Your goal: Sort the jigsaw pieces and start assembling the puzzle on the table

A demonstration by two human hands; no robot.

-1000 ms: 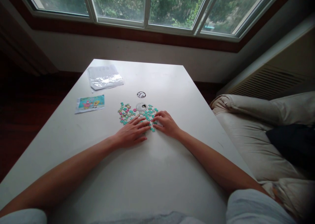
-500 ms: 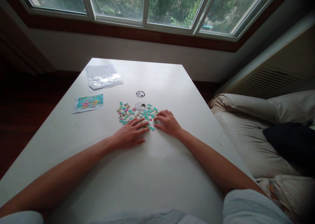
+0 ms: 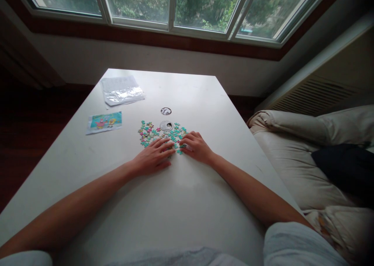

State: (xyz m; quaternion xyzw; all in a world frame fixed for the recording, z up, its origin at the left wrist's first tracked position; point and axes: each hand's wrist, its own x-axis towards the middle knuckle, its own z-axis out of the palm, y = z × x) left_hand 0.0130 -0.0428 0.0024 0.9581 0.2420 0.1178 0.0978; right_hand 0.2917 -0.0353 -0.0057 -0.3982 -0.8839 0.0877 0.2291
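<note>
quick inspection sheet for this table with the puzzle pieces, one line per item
surface: white table, faint sheen.
job's things: loose puzzle pieces scattered mid-table, mostly teal, some pink.
clutter: picture card; clear plastic bag over paper; two round discs at the far edge of the pieces.
grippers: left hand flat and open on the pieces; right hand has its fingers curled on them, grip unclear.
cables: nothing seen
surroundings: window ahead; pale cushions at right.

Soft daylight from the window (image 3: 172,5) beyond the fingers (image 3: 165,144) brightens the white table (image 3: 181,203) beneath them, while the corners darken and straight edges bow.
</note>
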